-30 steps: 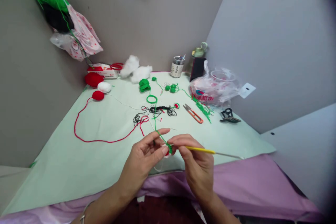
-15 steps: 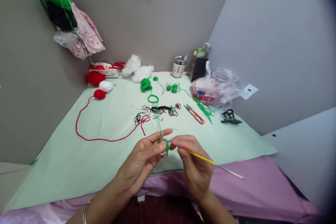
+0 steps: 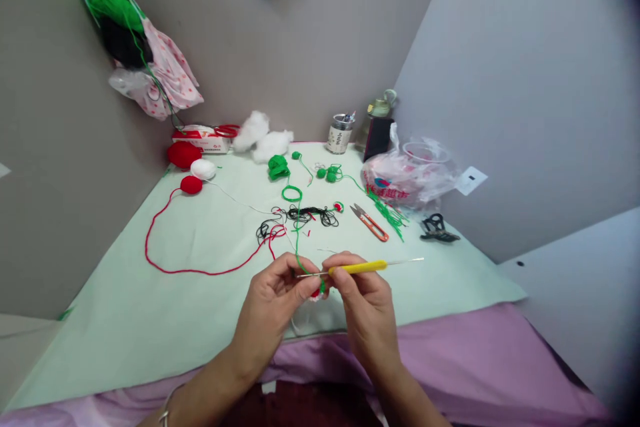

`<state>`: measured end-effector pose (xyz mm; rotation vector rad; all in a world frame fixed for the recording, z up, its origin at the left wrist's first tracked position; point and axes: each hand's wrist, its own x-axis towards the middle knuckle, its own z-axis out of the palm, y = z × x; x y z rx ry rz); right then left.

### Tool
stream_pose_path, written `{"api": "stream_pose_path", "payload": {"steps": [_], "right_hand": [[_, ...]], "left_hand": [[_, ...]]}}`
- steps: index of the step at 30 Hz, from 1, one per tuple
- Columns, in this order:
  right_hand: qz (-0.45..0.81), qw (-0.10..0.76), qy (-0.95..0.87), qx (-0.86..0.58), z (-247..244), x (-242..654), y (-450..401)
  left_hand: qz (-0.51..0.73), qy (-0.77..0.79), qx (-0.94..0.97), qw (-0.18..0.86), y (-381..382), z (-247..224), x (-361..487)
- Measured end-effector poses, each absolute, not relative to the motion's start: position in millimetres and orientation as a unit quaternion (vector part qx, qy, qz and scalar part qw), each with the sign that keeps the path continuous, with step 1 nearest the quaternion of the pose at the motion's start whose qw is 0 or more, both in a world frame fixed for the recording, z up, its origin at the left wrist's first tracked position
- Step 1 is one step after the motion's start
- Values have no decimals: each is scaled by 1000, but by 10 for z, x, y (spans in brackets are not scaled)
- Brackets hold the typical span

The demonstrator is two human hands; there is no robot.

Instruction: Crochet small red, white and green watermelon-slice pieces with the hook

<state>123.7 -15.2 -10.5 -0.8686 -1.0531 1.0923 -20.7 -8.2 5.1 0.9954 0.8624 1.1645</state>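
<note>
My left hand (image 3: 273, 297) pinches a small crocheted piece (image 3: 318, 291) in green, red and white, low in the middle of the view. A crochet hook with a yellow handle (image 3: 363, 267) is held in my right hand (image 3: 367, 300), its thin metal shaft lying level across the top of the piece by my left fingertips. Green yarn (image 3: 297, 240) runs from the piece up the table to a green ring (image 3: 291, 194) and a green bundle (image 3: 279, 167). The hook's tip is partly hidden by my left fingers.
Black yarn (image 3: 305, 215), orange snips (image 3: 370, 223), cut green strands (image 3: 390, 213) and a black claw clip (image 3: 439, 229) lie beyond my hands. Red yarn (image 3: 200, 272) curves at left from a red ball (image 3: 191, 185). A plastic bag (image 3: 400, 177) and a pen can (image 3: 340, 134) stand farther back.
The hook has swung from a downward slant to nearly level. My left fingers have curled in, with the index no longer stretched out. The view has tilted slightly upward.
</note>
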Motion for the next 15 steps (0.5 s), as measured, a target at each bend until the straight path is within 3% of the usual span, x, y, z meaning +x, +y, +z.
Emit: {"api": "stream_pose_path", "payload": {"steps": [7, 12, 15], "right_hand": [[424, 544, -577, -438, 26, 1249, 112], [540, 560, -534, -331, 66, 1249, 285], [572, 560, -508, -319, 52, 1226, 359]], "left_hand": [[565, 396, 446, 569, 159, 183, -251], [521, 299, 362, 713, 294, 315, -253], [497, 277, 341, 748, 366, 345, -273]]}}
